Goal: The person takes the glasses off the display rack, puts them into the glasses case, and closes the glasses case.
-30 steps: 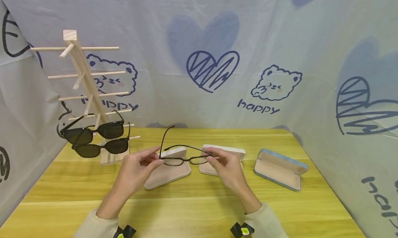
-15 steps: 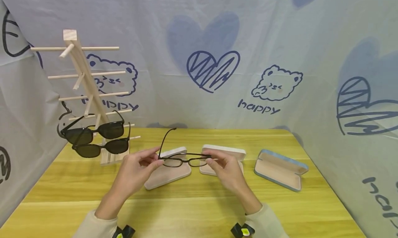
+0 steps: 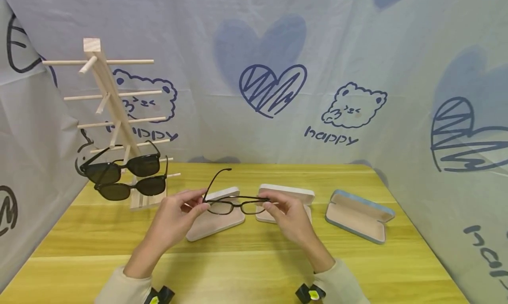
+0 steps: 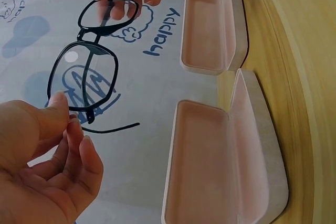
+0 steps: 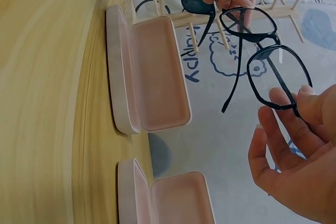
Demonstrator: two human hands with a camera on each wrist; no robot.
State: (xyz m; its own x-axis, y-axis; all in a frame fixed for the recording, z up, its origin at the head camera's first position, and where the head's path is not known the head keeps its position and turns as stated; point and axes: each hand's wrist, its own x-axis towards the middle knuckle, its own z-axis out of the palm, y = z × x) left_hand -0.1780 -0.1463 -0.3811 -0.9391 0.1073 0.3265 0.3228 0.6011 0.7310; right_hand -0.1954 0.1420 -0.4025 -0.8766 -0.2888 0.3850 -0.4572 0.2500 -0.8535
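Head | 2 hands (image 3: 177, 216) (image 3: 293, 215) pinching 1 eyeglasses (image 3: 237, 205) | 3 cases (image 3: 216, 225) (image 3: 290, 190) (image 3: 355, 219) | 2 sunglasses (image 3: 140, 166) (image 3: 143, 186)

Blue "happy" lettering (image 3: 331, 135) reads clearly on the far cloth (image 3: 206, 39), right of the middle. Another "happy" (image 3: 155, 133) at the left is partly hidden by the wooden stand (image 3: 117, 110). On the right side cloth (image 3: 416, 132), "hap" (image 3: 491, 255) runs out of view.

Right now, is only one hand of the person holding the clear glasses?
No, the left hand and the right hand each grip one side of the clear glasses.
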